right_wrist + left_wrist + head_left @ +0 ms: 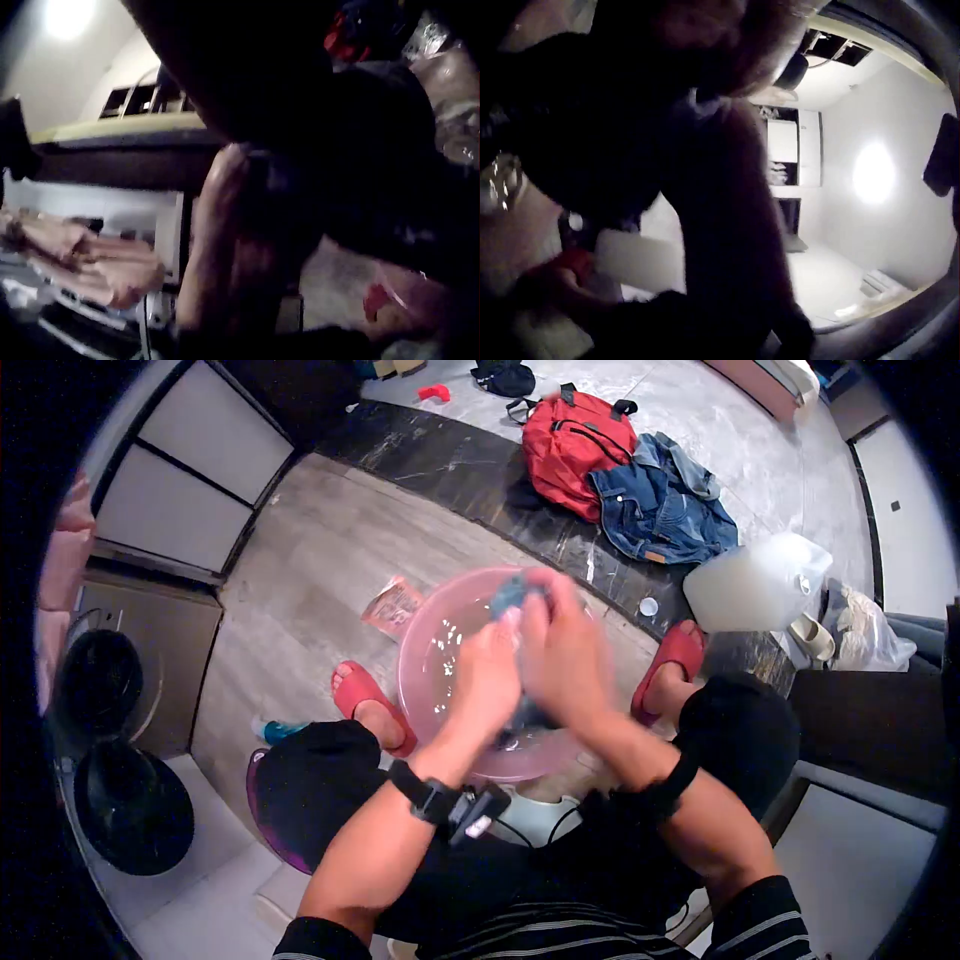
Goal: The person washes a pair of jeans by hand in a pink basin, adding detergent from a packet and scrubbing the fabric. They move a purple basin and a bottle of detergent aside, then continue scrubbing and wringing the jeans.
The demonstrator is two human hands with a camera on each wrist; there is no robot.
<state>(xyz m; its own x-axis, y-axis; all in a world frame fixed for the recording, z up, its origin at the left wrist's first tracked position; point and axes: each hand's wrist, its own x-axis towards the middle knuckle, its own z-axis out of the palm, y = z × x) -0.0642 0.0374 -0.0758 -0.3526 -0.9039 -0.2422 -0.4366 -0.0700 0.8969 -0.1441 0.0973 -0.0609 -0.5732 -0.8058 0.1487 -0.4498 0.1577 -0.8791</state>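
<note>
A bunched blue cloth [510, 596] is gripped by both hands above a pink basin [415, 705] of water. My left hand [487, 668] holds it from the left, fingers curled in. Close against it, my right hand [572, 660] grips the cloth too, blurred in the head view. A darker part of the cloth hangs below the hands into the basin. In the left wrist view a dark stretch of cloth [600, 142] fills much of the picture; the right wrist view likewise shows dark cloth [367, 142] beside the hand.
Red slippers [366, 695] are on the feet either side of the basin. A printed packet [392, 607] lies by its rim. Beyond are a red backpack [575, 445], jeans [665, 500] and a whitish plastic jug [755, 585]. A bottle [280, 731] lies near the left knee.
</note>
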